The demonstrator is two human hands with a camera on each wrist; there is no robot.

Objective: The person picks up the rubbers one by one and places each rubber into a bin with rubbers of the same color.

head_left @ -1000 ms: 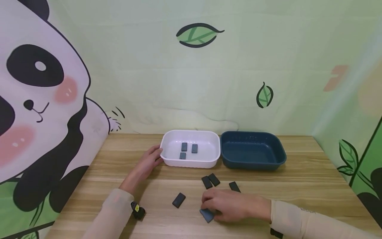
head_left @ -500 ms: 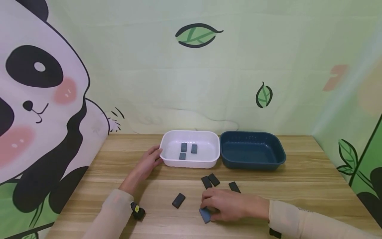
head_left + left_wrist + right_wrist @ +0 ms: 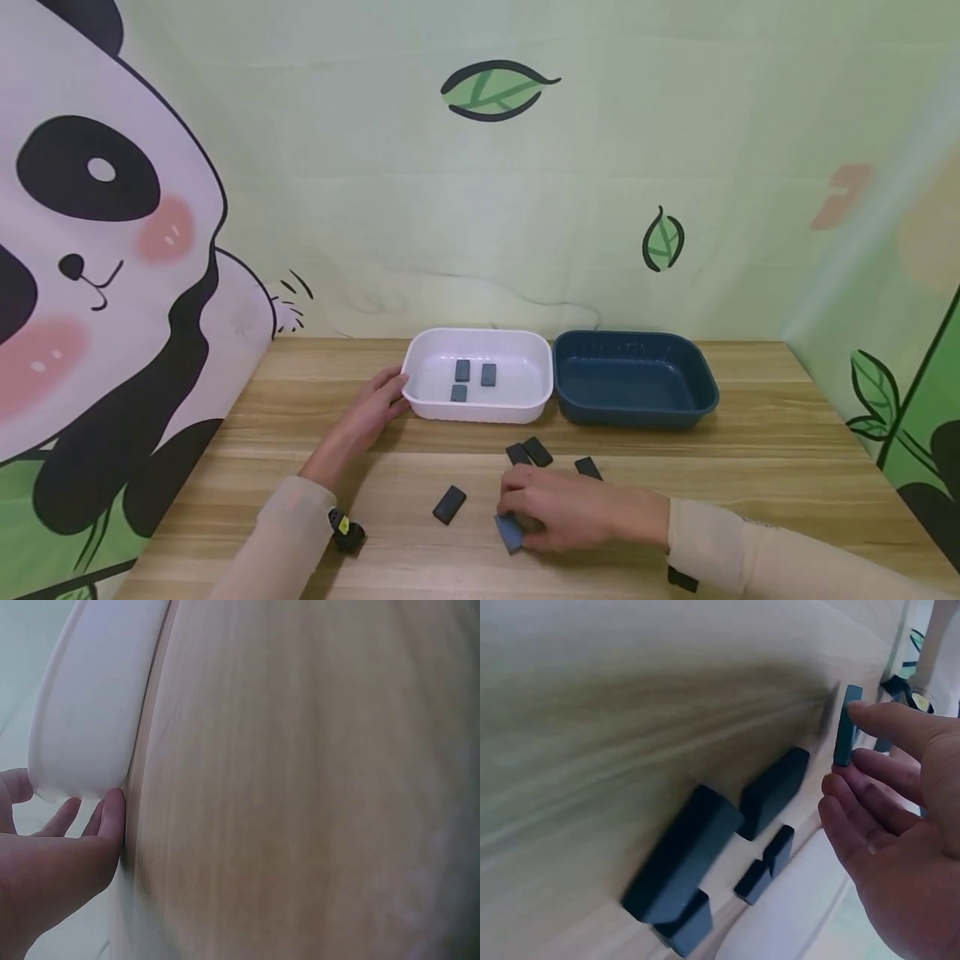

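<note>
My left hand [image 3: 372,406] rests at the left end of the white tray [image 3: 480,412], fingertips against its outer wall. In the left wrist view the thumb sits by the rim and the other fingers lie lower down. Over the front of the table, my right hand [image 3: 566,507] pinches a small blue-grey tile [image 3: 509,534] between thumb and fingers. The right wrist view shows this tile [image 3: 847,726] edge-on, tilted up over the wood. Left of that hand lies a dark tile [image 3: 450,505]. Beyond it are two dark tiles [image 3: 537,451] side by side and another dark tile [image 3: 588,468].
Three grey-blue tiles [image 3: 488,375] lie inside the white tray. A navy tray [image 3: 637,417] stands against its right side, with nothing in it. Behind the wooden table [image 3: 765,433] hangs a printed green backdrop [image 3: 360,167] with a panda.
My right hand has shifted slightly left and away from me with the tile, which has turned a little in the fingers. My left hand and both trays have stayed put.
</note>
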